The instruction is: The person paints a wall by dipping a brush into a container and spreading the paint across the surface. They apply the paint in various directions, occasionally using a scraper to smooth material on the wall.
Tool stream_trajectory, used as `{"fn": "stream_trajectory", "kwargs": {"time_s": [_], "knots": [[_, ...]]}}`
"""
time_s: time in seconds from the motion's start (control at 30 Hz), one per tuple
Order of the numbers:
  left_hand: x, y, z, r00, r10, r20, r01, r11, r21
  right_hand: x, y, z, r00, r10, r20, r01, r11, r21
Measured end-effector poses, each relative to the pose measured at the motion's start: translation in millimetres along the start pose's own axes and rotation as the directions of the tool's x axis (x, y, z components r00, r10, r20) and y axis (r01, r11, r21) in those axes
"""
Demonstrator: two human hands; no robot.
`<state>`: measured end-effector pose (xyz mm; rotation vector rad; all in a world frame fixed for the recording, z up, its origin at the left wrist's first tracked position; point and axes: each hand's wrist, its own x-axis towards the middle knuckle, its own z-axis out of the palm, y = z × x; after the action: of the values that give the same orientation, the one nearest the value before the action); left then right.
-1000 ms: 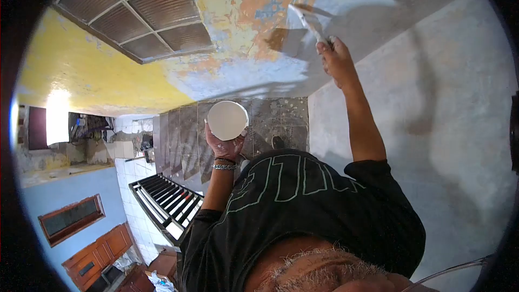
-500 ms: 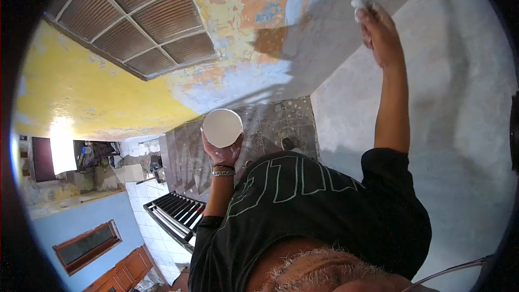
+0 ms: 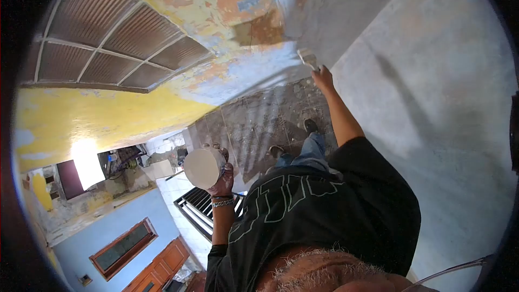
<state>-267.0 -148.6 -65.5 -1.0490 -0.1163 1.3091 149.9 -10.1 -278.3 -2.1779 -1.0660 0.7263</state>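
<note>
A round tub (image 3: 202,168), its flat face a smooth off-white, rests in my left hand (image 3: 223,180), with the fingers curled round its side. Beaded and chain bracelets circle that wrist. My right hand (image 3: 323,79) is closed round the handle of a wide paintbrush (image 3: 308,59), stretched out ahead of me. The brush's pale bristles point towards the patchy lower wall (image 3: 254,70), close to where the pale blue area meets the grey one.
Peeling yellow wall (image 3: 113,111) and a ribbed-glass window (image 3: 108,38) lie to the left. On the right stands a grey-white wall (image 3: 432,108). My feet are on a stained tile floor (image 3: 251,124). Behind the tub is a black metal railing (image 3: 197,211).
My right hand has come down with the brush from high near the corner towards the lower wall. The tub has moved left and lower in view, and my viewpoint has turned.
</note>
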Motion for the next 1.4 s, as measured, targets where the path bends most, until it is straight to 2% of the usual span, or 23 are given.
{"fn": "stream_trajectory", "kwargs": {"time_s": [0.03,0.07,0.1,0.13,0.2,0.23,0.27,0.3,0.33,0.43,0.5,0.53,0.67,0.73,0.8,0.83,0.9,0.93,1.0,1.03,1.13,1.27,1.4], "knots": [[2.3,-3.0,-4.8,1.0,0.013,-0.008,-0.013,1.0,0.006,9.4,-4.6,4.2,0.999,-0.039,-0.032,0.04,0.998,0.041],[4.8,-4.2,-10.0,0.992,0.038,0.121,-0.093,0.869,0.487,10.4,-12.5,4.1,0.995,-0.078,-0.069,0.083,0.993,0.079],[5.5,-2.7,-13.5,0.97,-0.011,0.241,-0.201,0.52,0.83,2.8,-27.8,-7.1,0.995,-0.073,-0.064,0.078,0.994,0.079],[4.6,2.8,-17.2,0.967,0.027,0.254,-0.237,0.468,0.851,-8.4,-50.9,-29.1,0.991,-0.102,-0.087,0.11,0.99,0.093],[5.6,-8.5,-18.1,0.969,0.022,0.246,-0.225,0.495,0.839,-42.5,-92.1,-75.5,0.99,-0.108,-0.089,0.122,0.977,0.174],[7.0,-12.8,-17.9,0.969,0.016,0.247,-0.22,0.516,0.828,-52.6,-91.6,-82.0,0.989,-0.113,-0.092,0.127,0.978,0.166],[8.5,-13.7,-17.6,0.968,0.013,0.252,-0.221,0.524,0.822,-58.3,-89.7,-89.5,0.997,-0.067,-0.034,0.071,0.984,0.161],[10.6,-14.2,-17.6,0.959,-0.064,0.275,-0.199,0.538,0.819,-58.1,-88.0,-95.7,1.0,-0.019,0.024,0.015,0.988,0.153],[11.2,-14.5,-18.2,0.945,-0.14,0.295,-0.174,0.548,0.818,-53.7,-77.8,-91.9,0.999,-0.024,0.023,0.02,0.989,0.147],[19.1,-6.7,-21.2,0.945,-0.126,0.301,-0.185,0.551,0.814,-21.8,-25.7,-43.9,0.999,-0.024,0.039,0.022,0.998,0.059],[21.2,-13.8,-22.8,0.942,-0.126,0.31,-0.194,0.549,0.813,6.1,5.2,-6.9,0.992,0.107,0.062,-0.107,0.994,-0.008],[21.4,-17.1,-22.1,0.941,-0.133,0.311,-0.194,0.54,0.819,29.7,39.5,25.7,0.989,0.143,0.03,-0.144,0.988,0.061],[22.9,-22.9,-27.7,0.958,-0.028,0.286,-0.237,0.485,0.842,45.2,14.6,27.2,0.988,0.127,0.092,-0.121,0.99,-0.065],[23.1,-26.4,-27.8,0.963,-0.037,0.268,-0.217,0.489,0.845,33.6,-23.6,3.0,0.967,0.199,0.158,-0.213,0.974,0.079],[23.6,-19.6,-31.3,0.964,-0.007,0.264,-0.233,0.452,0.861,47.6,-8.4,8.3,1.0,-0.022,-0.014,0.021,0.996,-0.084],[23.5,-14.7,-34.5,0.962,0.007,0.272,-0.25,0.419,0.873,41.3,0.0,4.6,1.0,-0.008,-0.01,0.007,0.995,-0.095],[27.6,-11.5,-35.7,0.958,0.001,0.287,-0.264,0.399,0.878,32.1,-31.5,-32.5,0.995,-0.087,0.046,0.082,0.991,0.103],[30.1,-10.9,-34.4,0.964,-0.016,0.264,-0.227,0.463,0.857,25.8,-47.4,-48.6,0.996,-0.09,0.03,0.087,0.992,0.093],[35.6,-12.7,-35.0,0.97,-0.054,0.237,-0.173,0.532,0.829,5.5,-80.1,-80.1,0.987,-0.006,0.162,-0.053,0.931,0.36],[36.7,-13.1,-34.9,0.967,-0.055,0.25,-0.182,0.537,0.824,-8.9,-101.5,-98.0,0.989,-0.006,0.147,-0.047,0.933,0.357],[37.0,-18.2,-30.5,0.959,-0.092,0.269,-0.174,0.56,0.81,-47.1,-153.5,-147.5,0.97,-0.128,0.207,-0.022,0.8,0.6],[37.2,-14.6,-26.1,0.957,-0.135,0.257,-0.147,0.537,0.831,-89.7,-198.4,-196.9,0.973,-0.209,0.094,0.096,0.746,0.659],[33.6,-13.5,-26.2,0.966,-0.089,0.242,-0.151,0.564,0.812,-88.9,-175.0,-197.2,0.974,-0.224,0.019,0.155,0.731,0.664]]}}
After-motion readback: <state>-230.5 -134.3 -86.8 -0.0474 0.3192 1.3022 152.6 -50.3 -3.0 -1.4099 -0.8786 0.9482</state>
